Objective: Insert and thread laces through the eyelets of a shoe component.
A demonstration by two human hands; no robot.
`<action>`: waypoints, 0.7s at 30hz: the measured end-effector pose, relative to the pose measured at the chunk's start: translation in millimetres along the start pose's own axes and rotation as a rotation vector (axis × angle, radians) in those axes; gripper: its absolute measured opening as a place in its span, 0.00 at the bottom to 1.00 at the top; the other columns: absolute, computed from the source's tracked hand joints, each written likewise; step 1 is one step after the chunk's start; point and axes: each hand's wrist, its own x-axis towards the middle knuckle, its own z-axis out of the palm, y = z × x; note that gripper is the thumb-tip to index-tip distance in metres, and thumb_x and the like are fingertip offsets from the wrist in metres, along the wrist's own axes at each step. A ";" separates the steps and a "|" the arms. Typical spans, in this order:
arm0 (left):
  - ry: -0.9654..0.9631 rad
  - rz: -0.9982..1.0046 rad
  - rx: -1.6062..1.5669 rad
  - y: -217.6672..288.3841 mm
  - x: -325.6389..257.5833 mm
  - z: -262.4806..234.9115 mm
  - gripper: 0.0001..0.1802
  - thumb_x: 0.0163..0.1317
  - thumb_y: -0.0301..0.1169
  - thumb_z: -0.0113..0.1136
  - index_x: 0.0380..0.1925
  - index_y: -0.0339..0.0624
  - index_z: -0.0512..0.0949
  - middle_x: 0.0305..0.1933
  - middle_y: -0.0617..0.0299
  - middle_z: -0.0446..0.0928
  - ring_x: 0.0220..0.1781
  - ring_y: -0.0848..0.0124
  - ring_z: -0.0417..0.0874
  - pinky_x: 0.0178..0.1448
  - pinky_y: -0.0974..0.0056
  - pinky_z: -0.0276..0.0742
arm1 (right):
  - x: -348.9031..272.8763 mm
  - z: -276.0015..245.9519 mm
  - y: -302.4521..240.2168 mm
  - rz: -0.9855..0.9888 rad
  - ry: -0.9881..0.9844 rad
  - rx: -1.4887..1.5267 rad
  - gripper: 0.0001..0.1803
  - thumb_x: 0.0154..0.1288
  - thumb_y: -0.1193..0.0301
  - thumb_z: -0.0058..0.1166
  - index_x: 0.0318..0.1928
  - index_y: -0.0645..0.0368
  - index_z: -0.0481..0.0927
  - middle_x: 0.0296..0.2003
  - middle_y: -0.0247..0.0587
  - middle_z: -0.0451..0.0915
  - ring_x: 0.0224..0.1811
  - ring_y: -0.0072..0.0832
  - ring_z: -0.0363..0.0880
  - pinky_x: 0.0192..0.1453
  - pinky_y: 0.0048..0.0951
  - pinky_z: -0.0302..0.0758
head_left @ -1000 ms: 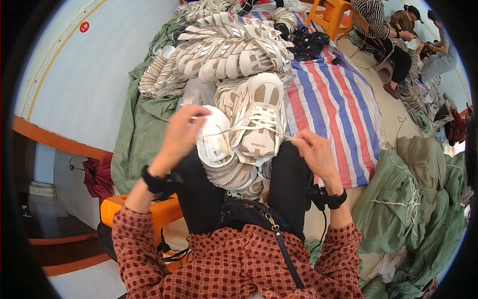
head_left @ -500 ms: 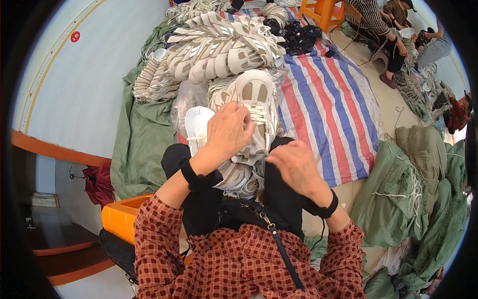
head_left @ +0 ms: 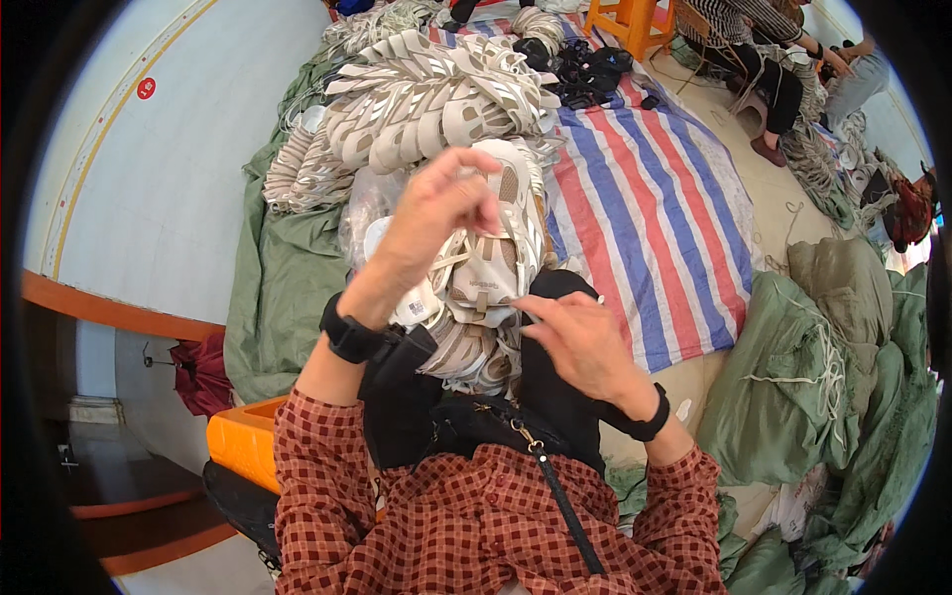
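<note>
A beige and white shoe upper (head_left: 504, 260) with brown mesh at the toe and a pale tongue lies between my knees, toe pointing away. My left hand (head_left: 441, 213) is raised over its left side, fingers curled in a pinch. A cream shoelace (head_left: 451, 260) runs up from the upper toward those fingers. My right hand (head_left: 580, 342) is by the near right edge of the tongue, thumb and forefinger pinched together; what is between them is too small to make out. A white piece with a printed label (head_left: 416, 304) lies beside the upper, under my left wrist.
Bundles of similar shoe uppers (head_left: 426, 104) are heaped beyond. A striped sheet (head_left: 645, 218) covers the floor to the right. Green sacks (head_left: 773, 387) stand at the right, an orange stool (head_left: 635, 25) at the back. Another person (head_left: 764, 69) sits at the far right.
My left hand has risen away from the upper, up and to the left. My right hand has moved slightly down, and the tongue now shows more fully.
</note>
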 end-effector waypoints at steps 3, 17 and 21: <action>0.053 0.180 -0.082 27.9 -7.4 -49.0 0.12 0.66 0.28 0.51 0.48 0.39 0.73 0.24 0.70 0.71 0.18 0.83 0.61 0.24 0.74 0.59 | -19.3 -16.2 32.0 0.071 0.219 -0.109 0.08 0.66 0.74 0.54 0.45 0.58 0.80 0.23 0.43 0.77 0.25 0.35 0.76 0.35 0.33 0.73; 0.409 0.394 -0.508 112.6 -82.3 -310.3 0.14 0.71 0.27 0.50 0.54 0.34 0.73 0.39 0.66 0.76 0.19 0.84 0.60 0.24 0.76 0.56 | -171.1 -166.7 154.1 0.111 0.897 1.755 0.14 0.69 0.81 0.44 0.53 0.64 0.72 0.33 0.36 0.80 0.23 0.19 0.71 0.47 0.32 0.76; 0.769 0.326 -0.222 100.3 -123.3 -423.2 0.19 0.68 0.25 0.55 0.58 0.34 0.71 0.47 0.67 0.76 0.21 0.85 0.60 0.23 0.78 0.57 | -247.7 -202.3 202.3 0.186 1.328 1.459 0.21 0.70 0.81 0.45 0.62 0.65 0.66 0.59 0.49 0.74 0.54 0.31 0.79 0.61 0.36 0.75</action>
